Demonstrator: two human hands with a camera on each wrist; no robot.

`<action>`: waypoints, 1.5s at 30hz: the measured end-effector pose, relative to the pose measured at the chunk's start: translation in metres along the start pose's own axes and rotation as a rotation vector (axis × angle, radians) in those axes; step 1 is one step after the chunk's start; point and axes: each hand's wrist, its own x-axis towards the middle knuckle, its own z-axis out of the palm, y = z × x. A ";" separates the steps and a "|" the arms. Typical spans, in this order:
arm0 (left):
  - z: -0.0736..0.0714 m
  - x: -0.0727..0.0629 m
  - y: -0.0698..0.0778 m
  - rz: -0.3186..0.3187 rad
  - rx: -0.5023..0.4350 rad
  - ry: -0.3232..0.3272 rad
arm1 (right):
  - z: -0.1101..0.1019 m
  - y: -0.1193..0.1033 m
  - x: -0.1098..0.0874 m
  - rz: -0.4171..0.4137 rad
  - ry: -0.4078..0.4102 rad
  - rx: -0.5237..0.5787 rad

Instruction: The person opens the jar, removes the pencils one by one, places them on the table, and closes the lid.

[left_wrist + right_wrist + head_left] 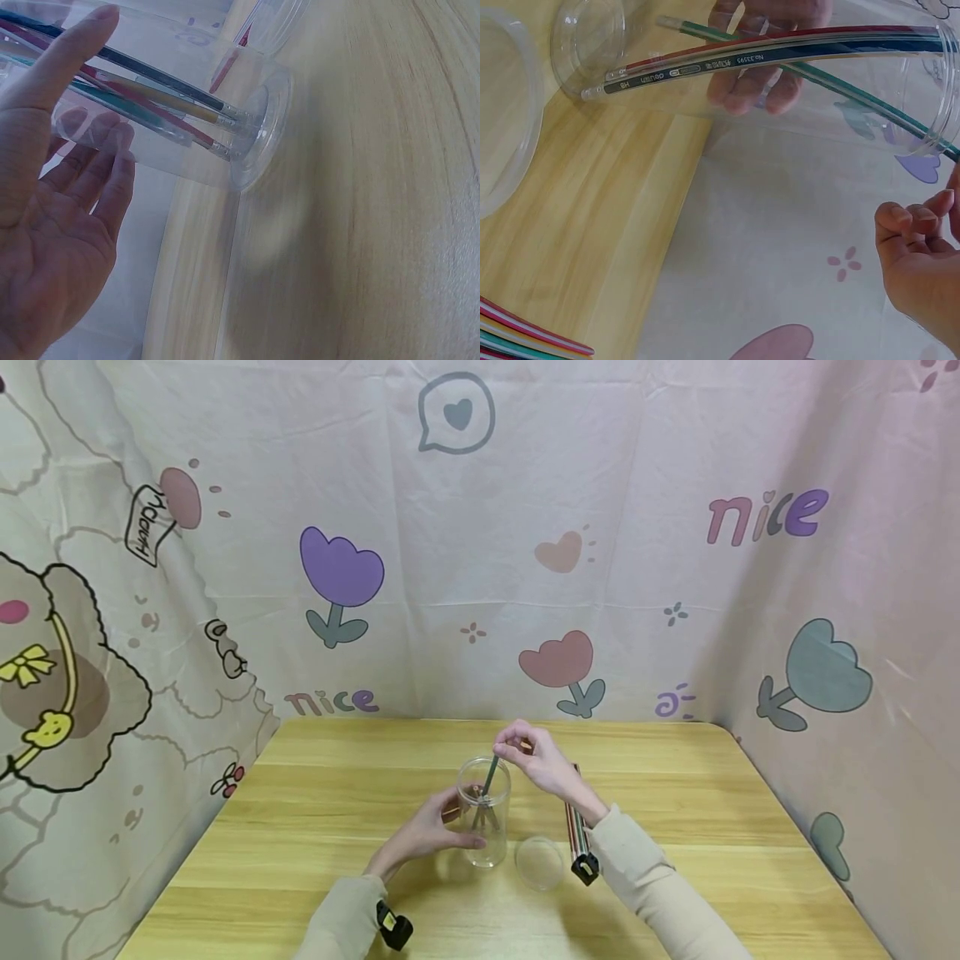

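The left hand (429,832) curls round the side of a clear plastic jar (491,853), thumb on the near side and fingers on the far side. The jar stands upright on the wooden desk (300,814). The right hand (538,762), above and just right of the jar's mouth, pinches the upper end of a green pencil (491,775), which slants down from its fingertips through the rim. The pencil's lower end, inside the jar, is just short of the base.

Beside it, ahead of the left hand's palm, a black pencil (166,81), a yellow pencil (166,100) and a red pencil (174,123) lean with their ferrule ends down at the jar's bottom. The black one bears "HB" in print.

A round clear lid (538,863) lies flat to the right of the left hand, near the jar. Farther right, beside the right wrist, lies a row of coloured pencils (529,334). Behind both hands hangs a printed cloth (450,527).
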 end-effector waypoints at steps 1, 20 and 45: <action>0.000 0.000 0.000 0.001 -0.001 0.001 | 0.000 0.000 0.000 -0.003 0.012 0.005; 0.000 0.000 0.000 0.012 -0.008 -0.003 | -0.006 -0.008 -0.006 -0.104 0.082 0.289; 0.000 0.000 0.000 -0.002 0.046 0.016 | -0.016 -0.025 -0.010 -0.233 0.428 0.400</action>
